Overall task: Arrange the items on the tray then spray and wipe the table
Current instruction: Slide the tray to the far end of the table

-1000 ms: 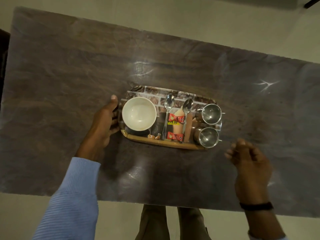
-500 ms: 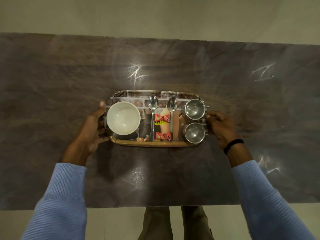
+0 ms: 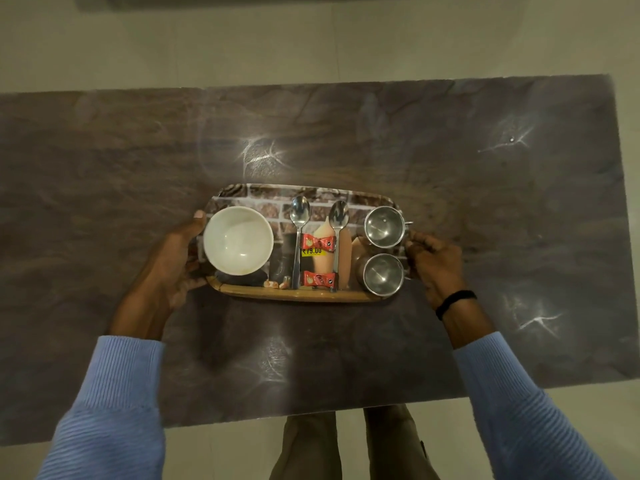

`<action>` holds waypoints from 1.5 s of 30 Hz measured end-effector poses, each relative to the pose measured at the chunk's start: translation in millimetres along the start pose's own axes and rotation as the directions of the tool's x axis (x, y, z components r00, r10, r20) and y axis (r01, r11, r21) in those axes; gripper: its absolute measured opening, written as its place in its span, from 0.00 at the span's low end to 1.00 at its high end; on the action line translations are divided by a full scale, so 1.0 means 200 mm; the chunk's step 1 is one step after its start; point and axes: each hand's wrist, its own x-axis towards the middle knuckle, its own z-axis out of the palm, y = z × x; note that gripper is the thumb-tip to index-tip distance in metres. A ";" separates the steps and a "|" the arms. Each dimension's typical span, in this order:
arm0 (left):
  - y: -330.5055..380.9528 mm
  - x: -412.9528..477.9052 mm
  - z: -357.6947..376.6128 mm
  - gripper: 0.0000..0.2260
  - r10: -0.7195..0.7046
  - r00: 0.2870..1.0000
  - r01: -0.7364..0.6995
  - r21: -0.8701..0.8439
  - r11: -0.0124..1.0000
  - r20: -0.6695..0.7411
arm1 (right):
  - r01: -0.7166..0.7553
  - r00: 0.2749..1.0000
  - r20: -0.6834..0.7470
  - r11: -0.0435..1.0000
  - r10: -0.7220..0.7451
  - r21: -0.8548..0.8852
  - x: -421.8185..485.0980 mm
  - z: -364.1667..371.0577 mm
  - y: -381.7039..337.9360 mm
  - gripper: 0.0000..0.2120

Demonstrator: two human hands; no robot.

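Writing is showing in one spot only: a yellow price sticker (image 3: 313, 251) at the middle of the tray (image 3: 298, 294) is reading "79.00", and the print on the two red sachets (image 3: 317, 242) is too small to make out. One sachet is lying just above the sticker and the other (image 3: 318, 279) is lying below it, near the tray's near wooden-looking rim.

The tray is sitting at the middle of the dark stone-patterned table (image 3: 104, 174), and both hands are gripping it by its short ends. The left hand (image 3: 169, 268) is closing around the tray's left end, its thumb resting on the rim beside the white bowl (image 3: 238, 240). The right hand (image 3: 434, 265) is curling its fingers over the tray's right end, touching the rim next to the two steel cups (image 3: 383, 226); a black band (image 3: 453, 302) is circling that wrist.

The tray is oblong with rounded corners and a brick-wall print. On it, the empty bowl is occupying the left end, two spoons (image 3: 298, 237) are lying parallel in the middle with bowls pointing to the tray's far side, and the second spoon (image 3: 337, 237) is resting over a peach-coloured printed shape. The cups are standing one behind the other at the right end, the nearer cup (image 3: 382, 274) upright and empty.
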 end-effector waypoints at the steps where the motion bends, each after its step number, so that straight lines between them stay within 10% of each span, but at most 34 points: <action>1: 0.02 -0.01 0.03 0.21 0.005 1.000 -0.005 0.019 1.000 0.004 | -0.009 1.000 -0.014 1.000 0.010 0.017 -0.01 -0.03 0.00 0.08; 21: 0.39 -0.16 1.36 0.33 0.180 0.957 -0.256 0.366 0.895 0.230 | -0.077 0.964 -0.216 0.940 0.155 0.332 -0.12 -1.05 0.35 0.14; 27: 0.53 -0.28 2.02 0.17 0.232 0.923 -0.357 0.457 0.815 0.307 | -0.148 0.938 -0.187 0.824 0.293 0.547 -0.12 -1.32 0.41 0.06; 45: 0.71 -0.34 3.19 0.19 0.184 0.777 -0.576 0.563 0.593 0.602 | -0.212 0.844 -0.182 0.625 0.505 0.751 0.17 -1.60 0.49 0.06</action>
